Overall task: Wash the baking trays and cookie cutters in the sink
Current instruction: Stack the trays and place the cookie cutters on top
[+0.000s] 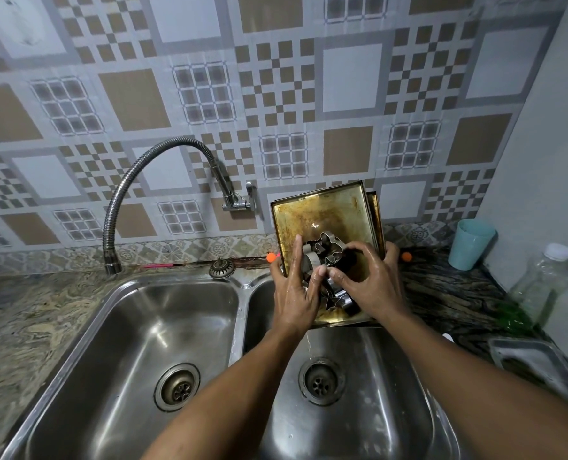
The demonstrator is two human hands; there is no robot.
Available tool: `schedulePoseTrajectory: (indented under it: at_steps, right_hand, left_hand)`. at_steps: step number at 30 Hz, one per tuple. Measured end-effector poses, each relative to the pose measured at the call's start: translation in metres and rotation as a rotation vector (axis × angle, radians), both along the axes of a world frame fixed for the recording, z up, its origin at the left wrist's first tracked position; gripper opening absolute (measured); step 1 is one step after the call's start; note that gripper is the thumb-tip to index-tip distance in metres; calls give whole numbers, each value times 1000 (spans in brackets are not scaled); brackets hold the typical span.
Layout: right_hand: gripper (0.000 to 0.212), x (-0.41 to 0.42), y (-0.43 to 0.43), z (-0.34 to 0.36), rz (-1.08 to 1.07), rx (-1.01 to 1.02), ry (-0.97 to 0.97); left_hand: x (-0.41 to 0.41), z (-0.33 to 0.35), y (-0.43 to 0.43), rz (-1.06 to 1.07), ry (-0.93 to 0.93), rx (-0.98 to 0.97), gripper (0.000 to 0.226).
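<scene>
Two stained, golden baking trays [322,214] lean stacked against the tiled wall at the back of the right sink basin [352,416]. Several metal cookie cutters [325,250] lie bunched on the front tray's lower half. My left hand [294,293] curls its wet fingers around the left side of the cutter pile. From the other side, my right hand [369,283] closes on the same pile, thumb and fingers bent over it. Some cutters are hidden under my fingers.
A flexible metal faucet [133,194] arches over the left basin [136,360], no water running. A loose drain strainer [222,267] sits on the sink's back rim. On the right counter stand a teal cup [470,244], a clear bottle [545,280] and a metal tray [538,363].
</scene>
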State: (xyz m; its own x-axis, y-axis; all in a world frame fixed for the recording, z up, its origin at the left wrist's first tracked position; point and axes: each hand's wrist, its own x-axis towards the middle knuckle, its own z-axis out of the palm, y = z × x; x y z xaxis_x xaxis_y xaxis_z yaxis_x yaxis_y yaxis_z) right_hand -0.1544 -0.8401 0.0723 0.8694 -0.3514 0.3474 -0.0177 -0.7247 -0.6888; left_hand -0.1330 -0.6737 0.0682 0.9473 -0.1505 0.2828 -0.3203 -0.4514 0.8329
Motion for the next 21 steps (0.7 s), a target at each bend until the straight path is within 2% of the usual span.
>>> schedulePoseTrajectory:
  at_steps: [14,17,21]
  right_hand:
    - [63,-4,2,4,18,4,23]
    - [58,-6,4,-1,-5,38,130]
    - [63,-18,13,-35,-41,126,356]
  left_hand:
    - [-5,3,3,5,23,-11,68]
    - [-6,-2,4,2,120,22,66]
    - [-14,-33,14,-27,325,97,69]
